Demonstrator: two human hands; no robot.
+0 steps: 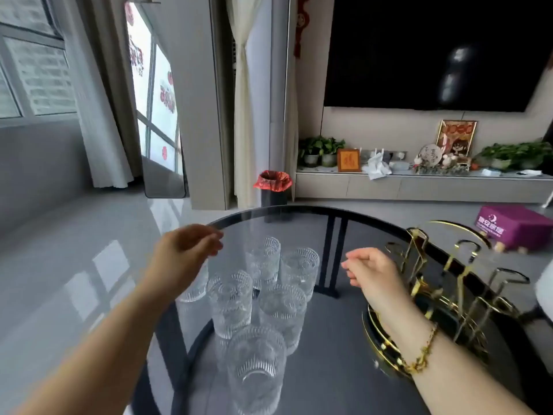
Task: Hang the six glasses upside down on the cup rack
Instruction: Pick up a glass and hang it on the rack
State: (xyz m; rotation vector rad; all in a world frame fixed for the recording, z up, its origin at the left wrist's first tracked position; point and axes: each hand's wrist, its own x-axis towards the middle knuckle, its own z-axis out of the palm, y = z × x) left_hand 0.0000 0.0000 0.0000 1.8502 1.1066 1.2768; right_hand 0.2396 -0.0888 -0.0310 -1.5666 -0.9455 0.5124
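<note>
Closest to my lens stands one ribbed glass [256, 369], upright on the round glass table [338, 369], its mouth facing up. Behind it I count four more clear glasses in a tight cluster: one at front left [230, 304], one at front right [282, 313], and two at the back [264, 260] [300, 269], all upright and close enough that several look to be touching. A sixth glass [193, 287] sits at the left of the cluster, mostly hidden behind my left wrist.

My left hand [184, 250] hovers above the table's far left edge, fingers loosely curled and partly spread, holding nothing. My right hand [371, 275] hangs over the table between the glasses and the rack, fingers bent inward in a loose half-closed curl, also holding nothing. A gold chain bracelet [425, 351] circles that wrist.

At my right, the cup rack [457, 295] stands on the table: gold wire hooks rising from a dark round tray with a gold rim. I see no glass on any hook. My right forearm crosses in front of its near edge.

Beyond the table, on the grey floor, a bin with a red liner [273, 187] stands by the curtain, and a purple box [514, 224] lies at the far right.
</note>
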